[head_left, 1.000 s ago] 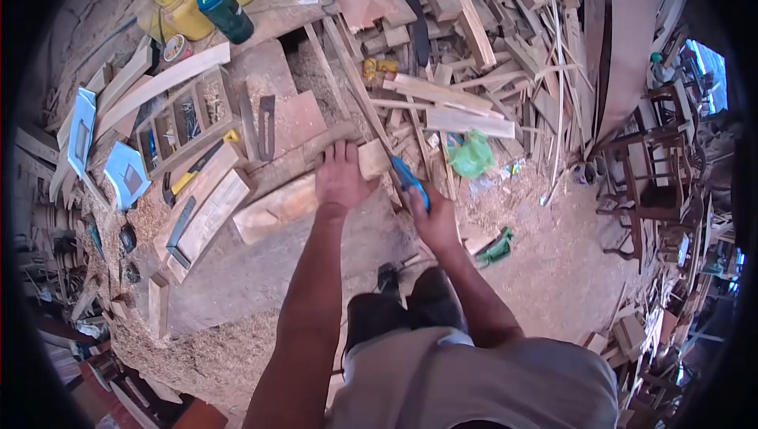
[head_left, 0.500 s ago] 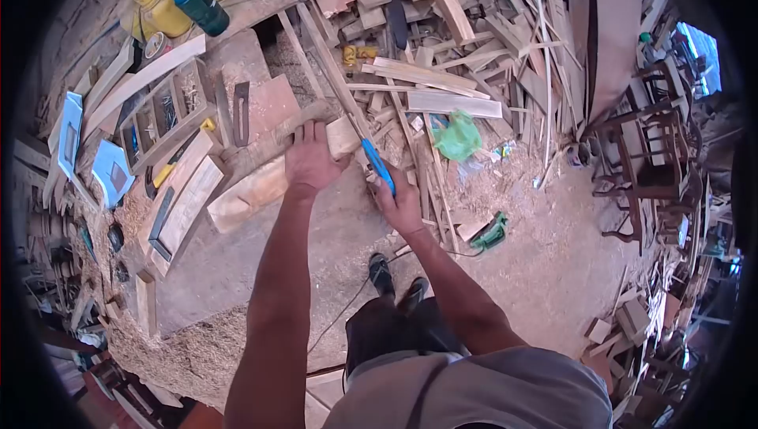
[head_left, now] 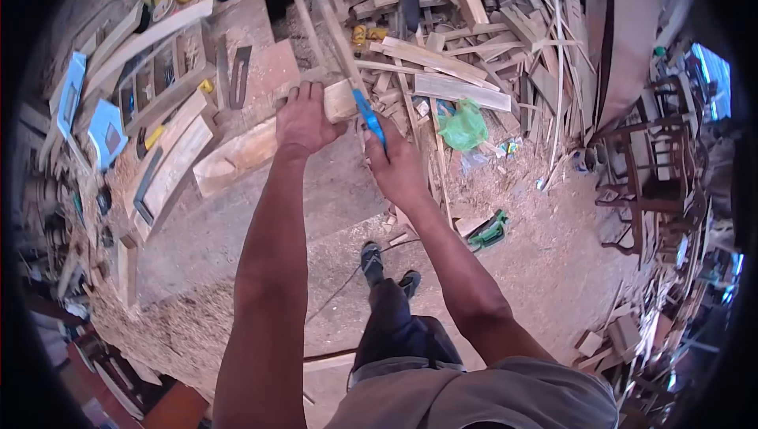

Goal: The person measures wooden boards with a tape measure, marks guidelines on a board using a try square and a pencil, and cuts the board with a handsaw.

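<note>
My left hand [head_left: 304,119] presses down on a thick, slightly curved wooden piece [head_left: 237,162], its fingers hooked over the far edge. The pale end of that piece shows to the right of my thumb. My right hand [head_left: 395,162] is wrapped round the blue handle of a handsaw [head_left: 368,117], held at the right end of the wood. The saw's blade points away from me and is hard to tell from a long strip [head_left: 335,30] beyond it. Both rest over a low work table [head_left: 308,192].
Wood offcuts [head_left: 442,62] are heaped beyond the table. A green plastic bag [head_left: 464,125] and a green power tool [head_left: 488,231] lie on the floor at right. Curved wooden parts [head_left: 178,156] and blue templates [head_left: 104,135] are at left. A cord runs near my feet; carved chairs [head_left: 655,168] stand right.
My right hand and the saw have moved forward, away from me. My left hand stays on the wooden piece. The whole view has shifted a little with my head.
</note>
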Demonstrator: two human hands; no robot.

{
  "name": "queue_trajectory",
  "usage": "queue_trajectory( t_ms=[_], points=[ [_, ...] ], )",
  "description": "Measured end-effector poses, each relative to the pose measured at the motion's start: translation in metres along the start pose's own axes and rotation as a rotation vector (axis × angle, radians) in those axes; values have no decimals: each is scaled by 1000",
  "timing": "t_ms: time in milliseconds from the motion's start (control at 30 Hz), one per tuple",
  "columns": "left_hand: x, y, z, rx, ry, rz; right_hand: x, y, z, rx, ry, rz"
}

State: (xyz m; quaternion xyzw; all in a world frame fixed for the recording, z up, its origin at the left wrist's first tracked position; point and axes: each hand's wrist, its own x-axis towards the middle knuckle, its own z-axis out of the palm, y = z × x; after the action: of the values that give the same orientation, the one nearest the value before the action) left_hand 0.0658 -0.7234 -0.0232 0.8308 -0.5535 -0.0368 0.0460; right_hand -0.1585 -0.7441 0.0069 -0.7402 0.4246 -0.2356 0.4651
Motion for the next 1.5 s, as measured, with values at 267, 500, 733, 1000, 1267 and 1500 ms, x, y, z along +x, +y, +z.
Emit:
queue_trajectory(
  t_ms=[267,500,733,1000,1267,1500],
  points=[
    [-3,-4,5,-42,33,12,-9,64,32,161,266,-305],
    [-1,2,-9,16,-99,52,-57,-2,-19,-10,91,37],
    [2,2,-3,28,-39,27,-187,-15,-84,66,11,247],
    [1,4,-5,-32,-50,-8,-39,40,17,50,163,-20],
    [6,-4,0,-27,-34,29,-34,43,12,50,135,0],
    [0,-3,3,-29,32,39,-46,55,25,111,136,-2]
  ],
)
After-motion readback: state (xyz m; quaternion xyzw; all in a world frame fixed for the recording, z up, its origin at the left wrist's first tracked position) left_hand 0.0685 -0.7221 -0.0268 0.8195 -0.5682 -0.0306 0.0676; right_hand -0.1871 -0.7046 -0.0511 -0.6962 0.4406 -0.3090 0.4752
